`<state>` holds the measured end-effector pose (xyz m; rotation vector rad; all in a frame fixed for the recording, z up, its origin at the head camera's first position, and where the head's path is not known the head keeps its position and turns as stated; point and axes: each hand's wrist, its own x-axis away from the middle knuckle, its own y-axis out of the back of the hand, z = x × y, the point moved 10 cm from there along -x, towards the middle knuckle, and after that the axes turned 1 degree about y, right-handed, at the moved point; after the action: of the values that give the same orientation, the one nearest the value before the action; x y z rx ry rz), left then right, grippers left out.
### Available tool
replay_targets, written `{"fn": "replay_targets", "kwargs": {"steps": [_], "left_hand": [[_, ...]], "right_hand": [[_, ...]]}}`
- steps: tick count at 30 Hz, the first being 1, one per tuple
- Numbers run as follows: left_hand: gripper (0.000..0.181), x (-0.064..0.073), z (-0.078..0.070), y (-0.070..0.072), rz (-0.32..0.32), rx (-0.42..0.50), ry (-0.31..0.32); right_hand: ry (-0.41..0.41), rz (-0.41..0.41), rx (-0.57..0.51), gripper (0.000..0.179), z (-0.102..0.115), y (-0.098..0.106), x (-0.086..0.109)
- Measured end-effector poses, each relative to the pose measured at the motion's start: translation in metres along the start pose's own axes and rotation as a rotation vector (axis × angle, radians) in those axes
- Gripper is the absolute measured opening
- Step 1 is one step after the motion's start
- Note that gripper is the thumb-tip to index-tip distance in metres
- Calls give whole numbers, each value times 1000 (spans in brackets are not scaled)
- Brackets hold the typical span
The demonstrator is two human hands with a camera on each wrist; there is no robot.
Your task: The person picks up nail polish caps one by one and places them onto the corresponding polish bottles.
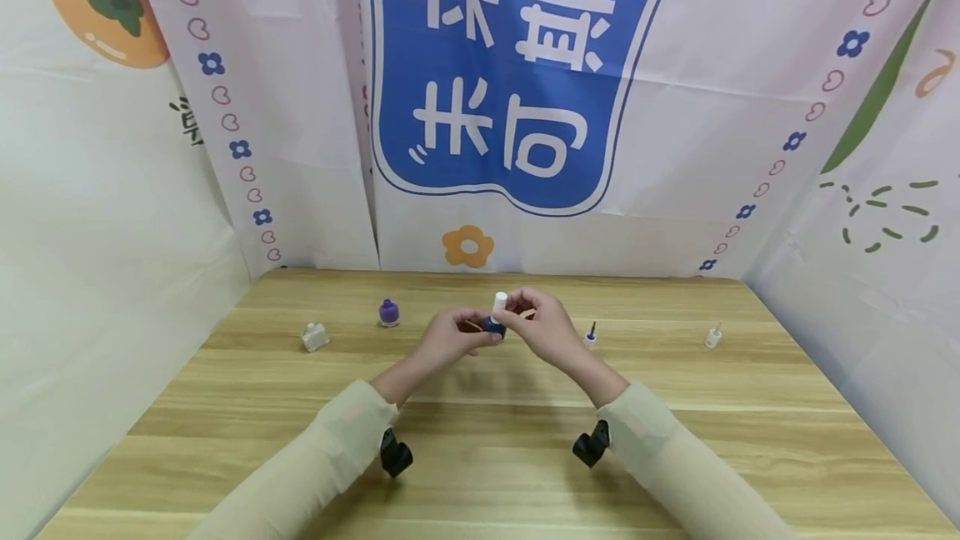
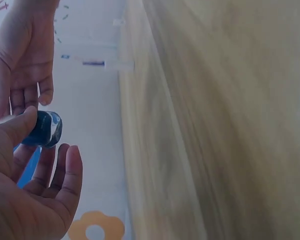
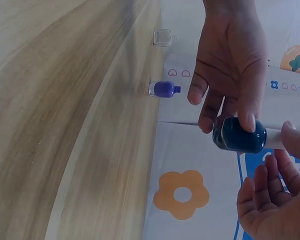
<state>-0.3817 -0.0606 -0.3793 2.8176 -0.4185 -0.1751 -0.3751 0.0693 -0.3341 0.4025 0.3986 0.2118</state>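
Bottle [image 3: 237,140] sits pinched in left grip [image 1: 446,338], cap [image 1: 500,302] in right grip [image 1: 545,327].

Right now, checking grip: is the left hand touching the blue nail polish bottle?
Touching: the right wrist view shows the left hand gripping the blue nail polish bottle, thumb against it.

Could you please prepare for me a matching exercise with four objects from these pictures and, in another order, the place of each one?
1. dark blue glass bottle with a white cap
2. purple glass bottle without cap
3. clear glass bottle
4. white handle with purple brush

A. at far left among the bottles
B. on the right half of the wood-grain table
C. held by the left hand and right hand
D. second bottle from the left

Pairs: 1-C, 2-D, 3-A, 4-B
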Motion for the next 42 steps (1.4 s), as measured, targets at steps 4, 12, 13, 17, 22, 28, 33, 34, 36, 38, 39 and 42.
{"fn": "replay_targets", "kwargs": {"steps": [4,12,13,17,22,28,33,34,36,38,39,42], "left_hand": [[23,-10,1,4,-13,-60,-18],[21,-35,5,11,-41,-181,-63],[20,-37,6,12,-45,-190,-58],[19,-47,11,15,-60,-199,-48],[18,-57,19,18,-86,-222,-29],[18,-69,28,20,-103,-235,21],[18,-79,33,20,-107,-254,38],[18,-80,34,20,-110,-259,38],[17,-84,37,20,-110,-264,40],[16,-86,39,20,-115,-269,45],[16,-87,40,20,-120,-270,49],[16,-90,42,22,-136,-284,45]], "right_hand": [[-36,-37,30,15,-7,0,-7],[-94,-94,87,19,-23,-2,-27],[-102,-95,90,19,-25,-2,-30],[-120,-94,92,19,-33,-5,-38],[-124,-121,88,17,-42,-7,-47],[-152,-147,74,15,-55,-11,-56],[-173,-170,73,15,-63,-13,-61],[-179,-173,72,15,-65,-13,-62],[-192,-175,68,16,-69,-14,-64],[-206,-174,68,17,-73,-15,-65],[-213,-174,69,18,-75,-16,-65],[-232,-176,73,19,-80,-17,-66]]}}
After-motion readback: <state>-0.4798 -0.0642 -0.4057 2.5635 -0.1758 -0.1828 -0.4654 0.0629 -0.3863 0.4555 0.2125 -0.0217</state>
